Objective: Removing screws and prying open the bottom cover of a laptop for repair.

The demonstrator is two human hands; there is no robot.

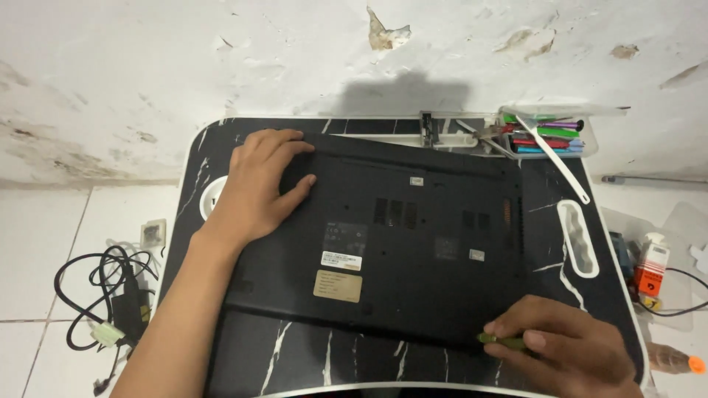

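One laptop (383, 243) lies upside down, bottom cover up, in the middle of the black marbled surface (295, 354). The left hand (258, 184) rests flat on its far left corner, fingers spread wide and gripping nothing, seemingly pressing to steady it. The right hand (568, 346) is at the near right corner, fingers pinched around a slim green-handled tool (501, 341), most likely a screwdriver, whose tip meets the edge of the cover.

Judging by this, the work in hand is the near right corner of the bottom cover, probably a screw there, though the tip itself is too small to make out. The next move calls for a firm hold with the left hand and careful, upright pressure on the tool so it does not slip.

By count: one laptop, one tool in hand, two labels on the cover, one clear box of coloured pens (553, 136) at the far right of the surface, one white tool (557, 158) lying across it, and one bundle of black cable (110, 291) on the floor to the left.
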